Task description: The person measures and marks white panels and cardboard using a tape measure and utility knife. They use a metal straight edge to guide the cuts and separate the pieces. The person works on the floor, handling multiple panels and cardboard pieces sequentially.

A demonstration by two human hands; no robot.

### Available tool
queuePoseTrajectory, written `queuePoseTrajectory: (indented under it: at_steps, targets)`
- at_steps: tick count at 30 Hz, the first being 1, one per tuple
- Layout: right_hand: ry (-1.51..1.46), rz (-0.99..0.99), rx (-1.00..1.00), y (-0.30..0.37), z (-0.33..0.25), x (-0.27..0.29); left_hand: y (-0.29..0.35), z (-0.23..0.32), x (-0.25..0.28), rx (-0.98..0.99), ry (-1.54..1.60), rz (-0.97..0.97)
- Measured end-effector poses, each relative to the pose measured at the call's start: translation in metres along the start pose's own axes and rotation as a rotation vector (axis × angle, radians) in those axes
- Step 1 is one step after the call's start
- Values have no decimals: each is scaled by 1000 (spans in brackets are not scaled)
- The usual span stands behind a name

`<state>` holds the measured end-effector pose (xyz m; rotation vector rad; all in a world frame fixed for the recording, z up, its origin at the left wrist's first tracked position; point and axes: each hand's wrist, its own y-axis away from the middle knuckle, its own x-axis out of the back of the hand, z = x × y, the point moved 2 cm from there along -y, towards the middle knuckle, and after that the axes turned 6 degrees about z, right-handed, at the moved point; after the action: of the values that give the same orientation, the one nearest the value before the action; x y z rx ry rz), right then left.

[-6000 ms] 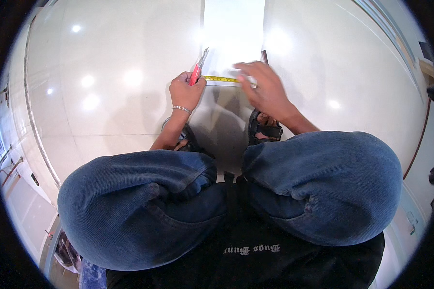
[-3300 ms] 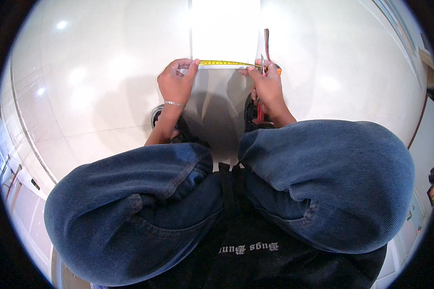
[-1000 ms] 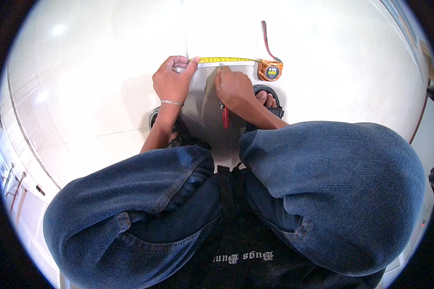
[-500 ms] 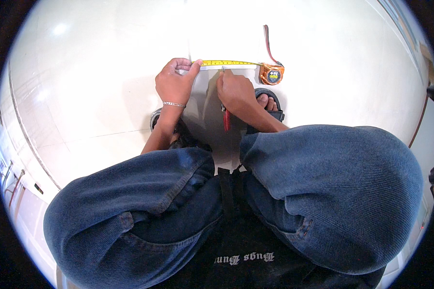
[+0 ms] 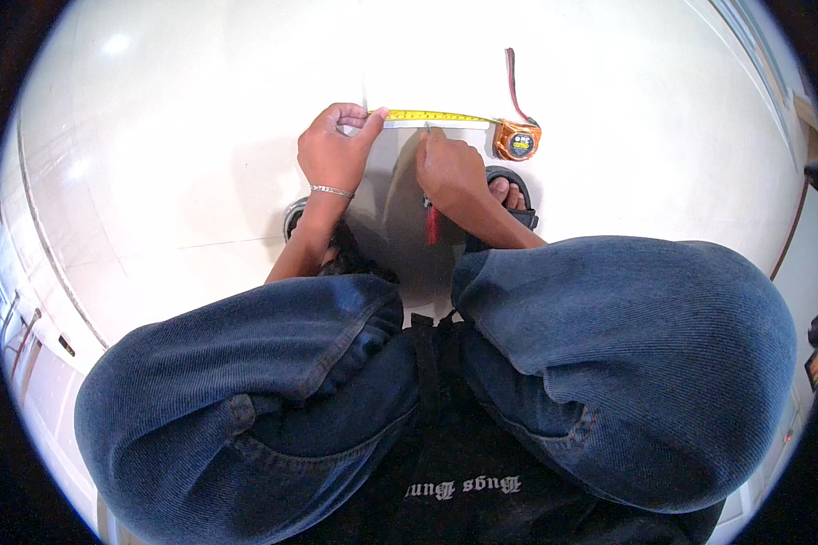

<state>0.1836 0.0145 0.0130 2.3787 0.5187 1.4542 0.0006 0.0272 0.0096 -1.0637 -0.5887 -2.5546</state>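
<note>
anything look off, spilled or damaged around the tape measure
No, nothing stands out. The orange tape case lies on the floor, its yellow blade drawn out to the left hand without visible kinks. The right hand grips a red-handled tool. Glare washes out some of the floor.

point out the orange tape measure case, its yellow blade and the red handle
Orange tape measure case [image 5: 518,142]: head view, middle of its face
Yellow blade [image 5: 430,115]: head view, middle of the strip
Red handle [image 5: 432,227]: head view, lower part
</note>
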Motion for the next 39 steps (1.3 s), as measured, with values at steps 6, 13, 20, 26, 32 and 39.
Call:
queuePoseTrajectory:
  at_steps: [6,13,20,26,32,39]
  targets:
    - [31,-25,-11,0,-1,1,0,0,1,6,-9,-9]
    - [20,15,14,-2,-4,3,-1,-1,0,-32,-18,-1]
    - [-14,-67,-33,-9,-10,17,2,-1,-1,-24,-4,-5]
    - [37,-153,-16,-14,-12,20,0,1,2,-23,-49,-15]
    - [1,-34,15,-9,-14,21,1,1,2,-33,-58,-5]
    - [-1,80,-8,8,-11,77,2,3,5,-42,-68,-12]
